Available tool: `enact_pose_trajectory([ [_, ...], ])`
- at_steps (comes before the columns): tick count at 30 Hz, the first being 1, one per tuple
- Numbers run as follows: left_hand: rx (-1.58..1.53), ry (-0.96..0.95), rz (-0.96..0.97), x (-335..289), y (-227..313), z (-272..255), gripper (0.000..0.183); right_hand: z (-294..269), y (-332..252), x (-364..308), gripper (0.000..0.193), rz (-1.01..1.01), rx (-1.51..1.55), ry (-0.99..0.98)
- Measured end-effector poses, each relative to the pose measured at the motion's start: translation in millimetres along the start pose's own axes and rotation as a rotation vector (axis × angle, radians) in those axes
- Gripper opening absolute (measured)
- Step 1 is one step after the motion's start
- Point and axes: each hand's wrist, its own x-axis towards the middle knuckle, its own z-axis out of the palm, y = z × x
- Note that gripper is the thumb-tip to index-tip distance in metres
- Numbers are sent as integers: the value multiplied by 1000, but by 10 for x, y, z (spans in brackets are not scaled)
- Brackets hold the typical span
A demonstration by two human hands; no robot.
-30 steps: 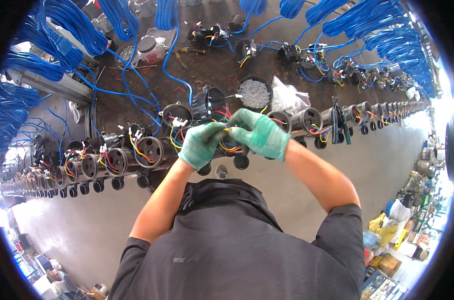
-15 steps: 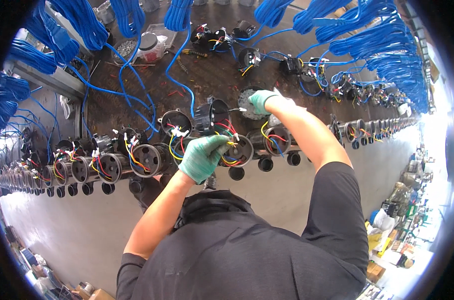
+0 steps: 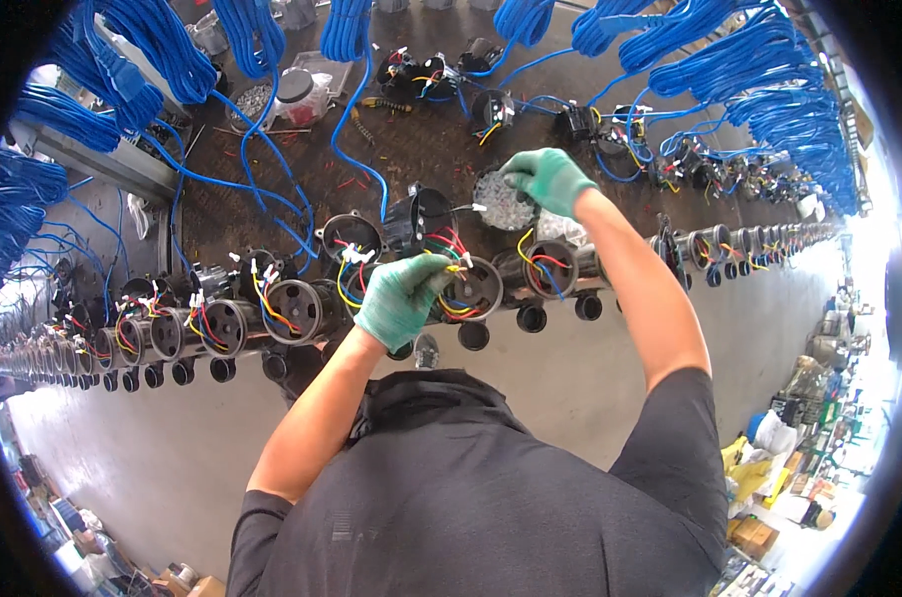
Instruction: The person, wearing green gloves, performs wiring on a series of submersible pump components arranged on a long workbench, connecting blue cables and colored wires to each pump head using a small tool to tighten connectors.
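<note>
My left hand (image 3: 401,300), in a green glove, pinches the ends of several wires (image 3: 455,270), a yellow one among them. They come from an open black cylindrical housing (image 3: 476,291) just right of the fingers. My right hand (image 3: 554,181), gloved alike, is over the right edge of a round container of small pale pieces (image 3: 501,207). Its thumb and fingertips are closed together; whatever is between them is too small to make out. Behind my left hand stands a black motor-like part (image 3: 406,227) with red and green wires.
A long row of black housings with coloured wires (image 3: 297,310) lines the bench's near edge. Blue cable coils (image 3: 347,28) hang along the far side, some cables trailing over the dark bench top (image 3: 302,164). A red-and-clear jar (image 3: 299,98) and a screwdriver (image 3: 386,104) are further back.
My right hand has lifted out of the container and moved slightly right, exposing more pale pieces. My left hand keeps its pinch on the wires, almost in place.
</note>
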Motion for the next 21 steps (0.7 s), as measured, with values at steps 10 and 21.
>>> enact_pose_trajectory([
  [10, 85, -23, -62, -12, 66, -32, 16, 890, -869, -1392, 15, -218, 474, 389],
  [21, 94, -8, -29, -28, -6, -28, 17, 1166, -916, -1216, 16, -418, 228, 526],
])
